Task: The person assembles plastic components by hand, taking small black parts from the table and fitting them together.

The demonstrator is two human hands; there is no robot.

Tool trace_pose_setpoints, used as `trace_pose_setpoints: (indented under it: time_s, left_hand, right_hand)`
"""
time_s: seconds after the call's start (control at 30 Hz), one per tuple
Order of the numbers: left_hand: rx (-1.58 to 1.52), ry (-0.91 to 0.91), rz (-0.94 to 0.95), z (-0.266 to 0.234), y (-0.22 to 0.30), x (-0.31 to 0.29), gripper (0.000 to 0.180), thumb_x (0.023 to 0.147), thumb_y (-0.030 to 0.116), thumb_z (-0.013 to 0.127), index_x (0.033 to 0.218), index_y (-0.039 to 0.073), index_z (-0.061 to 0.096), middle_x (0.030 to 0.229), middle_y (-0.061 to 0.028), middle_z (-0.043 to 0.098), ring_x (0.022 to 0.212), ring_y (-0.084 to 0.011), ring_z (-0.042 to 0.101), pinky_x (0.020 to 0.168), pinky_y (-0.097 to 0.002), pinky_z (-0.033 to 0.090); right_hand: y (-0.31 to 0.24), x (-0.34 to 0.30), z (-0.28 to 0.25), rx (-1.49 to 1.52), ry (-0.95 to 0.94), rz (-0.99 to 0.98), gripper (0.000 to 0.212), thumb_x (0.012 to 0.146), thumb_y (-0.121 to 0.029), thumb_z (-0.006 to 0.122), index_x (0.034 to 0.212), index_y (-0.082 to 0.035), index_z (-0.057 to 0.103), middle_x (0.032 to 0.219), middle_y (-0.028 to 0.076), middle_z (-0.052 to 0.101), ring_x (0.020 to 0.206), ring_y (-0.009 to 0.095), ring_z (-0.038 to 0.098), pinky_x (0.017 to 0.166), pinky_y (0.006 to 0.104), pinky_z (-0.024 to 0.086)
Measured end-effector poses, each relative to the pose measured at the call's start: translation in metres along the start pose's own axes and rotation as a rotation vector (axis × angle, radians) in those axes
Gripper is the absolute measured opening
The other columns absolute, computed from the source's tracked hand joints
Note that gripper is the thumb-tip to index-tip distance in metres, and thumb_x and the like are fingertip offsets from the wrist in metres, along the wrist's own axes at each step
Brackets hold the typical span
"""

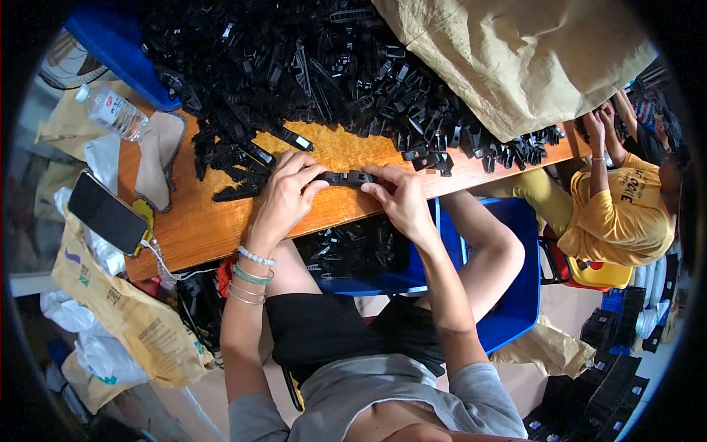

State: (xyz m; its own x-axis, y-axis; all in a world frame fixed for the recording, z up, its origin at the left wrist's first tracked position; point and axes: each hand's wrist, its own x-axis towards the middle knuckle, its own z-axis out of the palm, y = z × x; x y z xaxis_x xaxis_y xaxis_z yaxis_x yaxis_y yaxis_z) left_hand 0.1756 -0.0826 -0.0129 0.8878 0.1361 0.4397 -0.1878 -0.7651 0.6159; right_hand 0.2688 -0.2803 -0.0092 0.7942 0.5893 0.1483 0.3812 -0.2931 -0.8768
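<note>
My left hand (287, 190) and my right hand (398, 197) meet over the front edge of the wooden table (213, 228). Between them they grip a black plastic clip-like part (346, 178), one end in each hand, held level. Thumb and fingers pinch it on both sides. A big heap of black plastic pieces (294, 66) covers the far side of the table; some are ladder-like strips, others small clips. A loose black strip (293, 138) with a pale end lies just beyond my left hand.
A brown paper sack (530, 59) lies over the heap's right. At left are a water bottle (114, 112), a grey cloth (160, 158) and a phone (107, 212) on a cable. Blue bins (515, 295) stand around my legs. Another person in yellow (618, 206) sits at right.
</note>
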Motion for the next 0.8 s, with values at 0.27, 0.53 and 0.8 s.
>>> trace_pose_setpoints:
  time_s: [0.27,0.53,0.8]
  left_hand:
    - [-0.035,-0.064,0.0,0.002,0.009,0.003,0.019,0.076,0.0,0.073,0.093,-0.006,0.067,0.092,-0.0133,0.062,0.089,-0.0292,0.058,0.079,-0.0368,0.049]
    - [-0.054,0.007,0.028,0.004,0.008,0.001,0.017,0.075,-0.001,0.073,0.091,-0.005,0.066,0.091,-0.0136,0.063,0.087,-0.0296,0.06,0.079,-0.037,0.049]
    - [-0.085,-0.028,-0.018,0.002,0.005,0.001,0.019,0.074,0.001,0.075,0.09,-0.005,0.067,0.093,-0.0136,0.064,0.09,-0.0286,0.061,0.08,-0.0361,0.049]
  right_hand:
    - [-0.001,0.011,0.007,-0.037,-0.077,-0.144,0.029,0.07,-0.004,0.078,0.098,-0.003,0.075,0.088,0.008,0.06,0.091,0.025,0.054,0.082,0.0369,0.043]
    - [0.003,0.004,-0.001,-0.086,0.093,-0.261,0.023,0.074,-0.002,0.074,0.096,0.0,0.072,0.091,0.01,0.062,0.09,0.028,0.055,0.083,0.0374,0.041]
    - [0.011,0.011,-0.011,-0.099,-0.049,-0.196,0.027,0.071,-0.002,0.075,0.097,-0.001,0.073,0.091,0.009,0.061,0.093,0.027,0.054,0.085,0.0366,0.041]
